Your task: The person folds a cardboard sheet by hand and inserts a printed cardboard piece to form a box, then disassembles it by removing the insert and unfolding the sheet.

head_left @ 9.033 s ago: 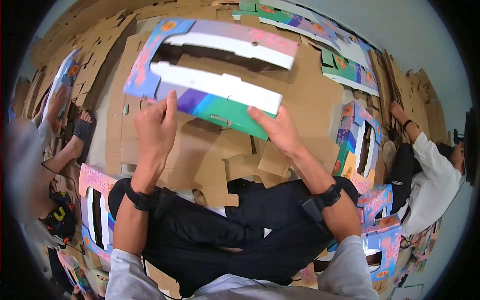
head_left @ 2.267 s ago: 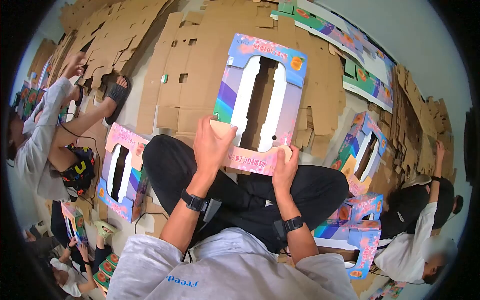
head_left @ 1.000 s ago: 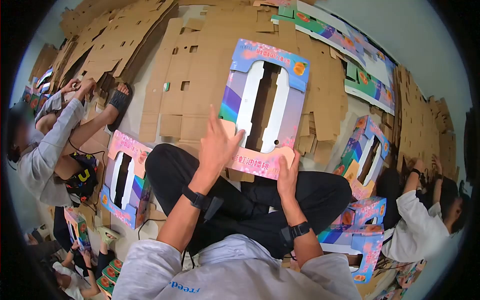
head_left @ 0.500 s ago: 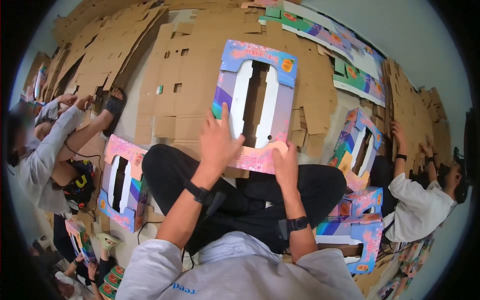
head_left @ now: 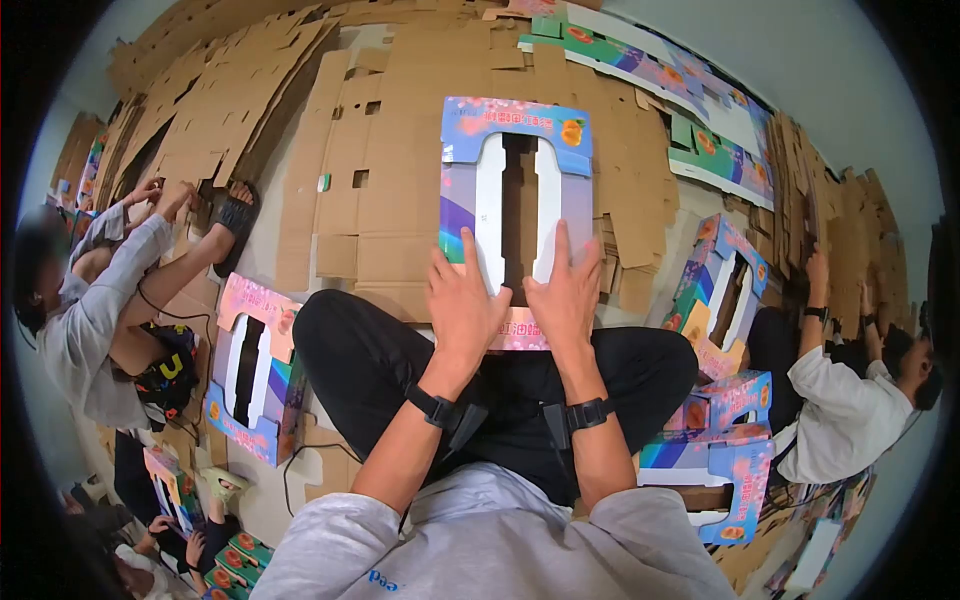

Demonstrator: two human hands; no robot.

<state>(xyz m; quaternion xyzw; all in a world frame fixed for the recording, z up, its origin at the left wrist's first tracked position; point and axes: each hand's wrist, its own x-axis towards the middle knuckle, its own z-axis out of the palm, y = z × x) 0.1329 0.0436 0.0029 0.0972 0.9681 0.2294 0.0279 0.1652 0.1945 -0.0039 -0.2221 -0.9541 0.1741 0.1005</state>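
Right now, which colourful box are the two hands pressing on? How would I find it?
Find the big spread of brown cardboard sheets on the floor, then the crossed black trousers in the middle. The box lies just beyond them, long white-edged slot facing up. Unlike the side boxes, it has the left hand and right hand flat on it.

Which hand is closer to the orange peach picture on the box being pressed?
The right hand. It lies flat on the near end of the box, on the same side as the peach picture at the far right corner. The left hand presses beside it, further left.
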